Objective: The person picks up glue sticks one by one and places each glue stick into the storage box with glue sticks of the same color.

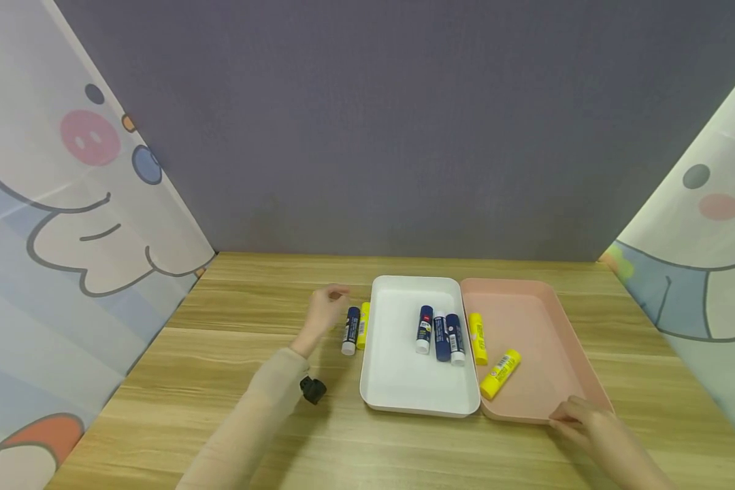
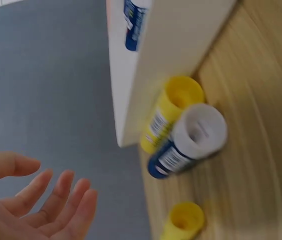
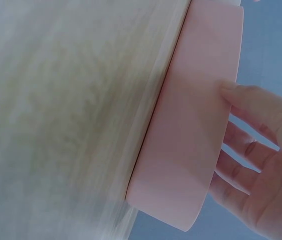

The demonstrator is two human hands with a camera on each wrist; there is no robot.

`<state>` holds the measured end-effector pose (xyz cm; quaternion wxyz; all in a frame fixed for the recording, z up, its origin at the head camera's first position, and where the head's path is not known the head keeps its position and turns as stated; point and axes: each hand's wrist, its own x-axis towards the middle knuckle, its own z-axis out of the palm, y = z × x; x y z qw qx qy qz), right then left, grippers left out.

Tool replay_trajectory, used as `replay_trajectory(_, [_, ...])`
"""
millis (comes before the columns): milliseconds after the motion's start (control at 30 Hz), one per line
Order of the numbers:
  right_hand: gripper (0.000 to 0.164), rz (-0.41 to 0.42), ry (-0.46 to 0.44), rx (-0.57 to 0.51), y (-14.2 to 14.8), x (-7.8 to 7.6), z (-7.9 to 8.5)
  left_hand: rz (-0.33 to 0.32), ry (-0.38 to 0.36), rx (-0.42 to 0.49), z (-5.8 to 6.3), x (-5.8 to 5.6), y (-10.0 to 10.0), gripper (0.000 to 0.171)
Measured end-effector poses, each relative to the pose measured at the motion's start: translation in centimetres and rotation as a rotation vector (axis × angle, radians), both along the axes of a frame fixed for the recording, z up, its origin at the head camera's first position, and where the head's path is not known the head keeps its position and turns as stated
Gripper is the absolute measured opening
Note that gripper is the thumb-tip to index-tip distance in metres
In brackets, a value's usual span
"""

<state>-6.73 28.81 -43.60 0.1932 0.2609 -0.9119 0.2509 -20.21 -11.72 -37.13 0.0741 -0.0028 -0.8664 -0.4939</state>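
My left hand [image 1: 326, 309] is held over the table left of the white tray, its fingers loosely bent with nothing between them. Beside it lie a blue glue stick [image 1: 351, 331] and a yellow glue stick [image 1: 363, 326] along the tray's wall. Another yellow glue stick [image 2: 183, 222] shows in the left wrist view; in the head view my wrist mostly covers it. With thumb outside and fingers inside, my right hand [image 1: 584, 422] grips the front rim of the pink tray [image 3: 185, 120]. Two yellow glue sticks [image 1: 500, 374] lie in that tray.
Three blue glue sticks [image 1: 442, 337] lie in the white tray [image 1: 398, 388], which stands against the pink one. A small black object [image 1: 312, 390] sits near my left forearm. A grey panel [image 1: 392, 136] rises behind the wooden table [image 1: 251, 292].
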Motion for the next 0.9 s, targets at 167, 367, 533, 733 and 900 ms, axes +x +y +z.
replay_trajectory(167, [0.033, -0.010, -0.004, 0.004, 0.0, 0.0, 0.0, 0.043, -0.022, 0.021, -1.1, -0.7, -1.1, 0.025])
replay_trajectory(367, [0.032, -0.008, -0.011, 0.007, 0.0, 0.0, 0.1, 0.081, -0.048, 0.017, -1.6, -1.3, -2.2, 0.027])
replay_trajectory(533, [0.031, -0.007, -0.018, 0.011, -0.1, 0.0, 0.1, 0.065, 0.059, 0.019, -7.7, -5.5, -5.2, 0.025])
replay_trajectory(733, [0.033, -0.016, -0.004, -0.002, -0.1, 0.1, 0.0, 0.130, -0.079, -0.067, -13.4, -10.1, -7.5, 0.049])
replay_trajectory(900, [0.032, -0.026, -0.003, 0.006, -0.1, 0.0, 0.0, 0.183, -0.138, -0.157, -10.2, -7.8, -6.0, 0.062])
